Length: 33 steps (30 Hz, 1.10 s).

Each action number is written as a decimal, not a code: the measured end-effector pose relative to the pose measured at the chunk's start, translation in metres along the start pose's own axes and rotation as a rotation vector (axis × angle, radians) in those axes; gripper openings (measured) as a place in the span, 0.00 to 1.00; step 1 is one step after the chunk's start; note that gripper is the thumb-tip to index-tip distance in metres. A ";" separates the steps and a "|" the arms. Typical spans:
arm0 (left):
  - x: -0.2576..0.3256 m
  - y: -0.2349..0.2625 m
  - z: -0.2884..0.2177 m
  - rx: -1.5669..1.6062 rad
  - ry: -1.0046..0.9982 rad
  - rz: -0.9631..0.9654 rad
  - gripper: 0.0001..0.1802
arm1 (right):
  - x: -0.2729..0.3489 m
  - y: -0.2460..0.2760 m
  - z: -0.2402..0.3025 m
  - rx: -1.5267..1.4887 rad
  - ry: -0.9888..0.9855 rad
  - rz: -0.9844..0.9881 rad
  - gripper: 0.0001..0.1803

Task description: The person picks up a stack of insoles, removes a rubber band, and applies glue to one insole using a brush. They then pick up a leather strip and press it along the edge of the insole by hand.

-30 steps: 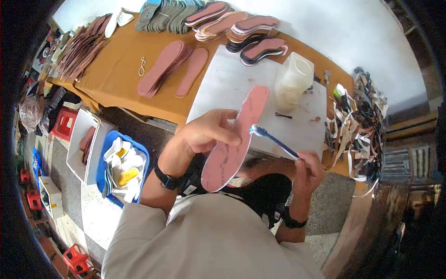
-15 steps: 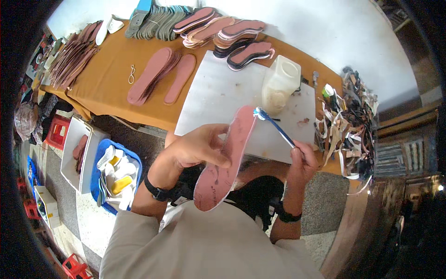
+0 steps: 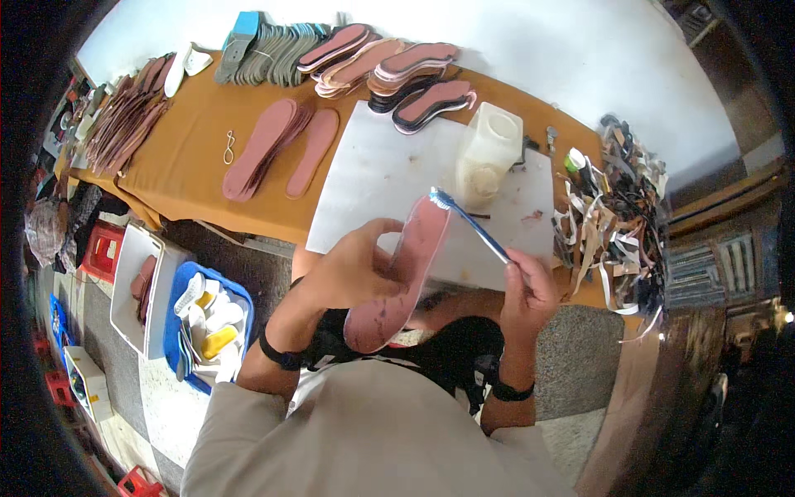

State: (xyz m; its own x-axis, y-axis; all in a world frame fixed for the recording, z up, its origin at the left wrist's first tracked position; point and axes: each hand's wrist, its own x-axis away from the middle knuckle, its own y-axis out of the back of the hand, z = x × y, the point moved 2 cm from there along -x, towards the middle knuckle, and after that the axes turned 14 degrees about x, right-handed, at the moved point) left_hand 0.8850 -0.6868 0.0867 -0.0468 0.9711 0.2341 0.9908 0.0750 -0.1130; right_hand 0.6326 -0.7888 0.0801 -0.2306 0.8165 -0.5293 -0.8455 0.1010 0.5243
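Note:
My left hand [image 3: 362, 269] holds a pink shoe insole [image 3: 421, 242] by its edge, thumb across its face. The insole slants up and away from me, with dark markings on its lower half. In my right hand [image 3: 530, 290] is a toothbrush [image 3: 479, 229] with a blue and white handle, gripped near its end. Its bristle head lies against the far tip of the insole. Beyond them, a cloudy plastic jug [image 3: 489, 153] lies on a white board [image 3: 364, 166].
An orange-brown cloth covers the table [image 3: 195, 178]. Pink insoles [image 3: 263, 153] and grey insoles [image 3: 269, 54] are stacked along it. Strip offcuts [image 3: 609, 215] heap up at the right. On the floor at left stand a blue basket [image 3: 175, 331] of white pieces and a white bin [image 3: 124, 311].
The toothbrush head has shifted left across the insole's tip. The insole has tilted, its lower end rising away from me. Both hands keep their holds.

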 end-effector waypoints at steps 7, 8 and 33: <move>-0.005 0.007 0.020 0.019 -0.091 -0.036 0.46 | 0.006 0.012 -0.022 0.114 0.035 -0.008 0.08; -0.004 0.006 0.016 0.001 -0.054 -0.060 0.46 | 0.006 0.013 -0.026 0.074 0.021 -0.038 0.09; -0.074 0.051 0.059 0.617 -0.112 -0.195 0.22 | -0.072 -0.025 -0.146 0.194 0.080 0.100 0.09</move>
State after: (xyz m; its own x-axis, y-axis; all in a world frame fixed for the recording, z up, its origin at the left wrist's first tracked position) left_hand 0.9312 -0.7417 0.0065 -0.2639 0.9419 0.2077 0.7097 0.3354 -0.6195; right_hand 0.6001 -0.9332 0.0071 -0.3527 0.7813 -0.5150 -0.7098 0.1352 0.6913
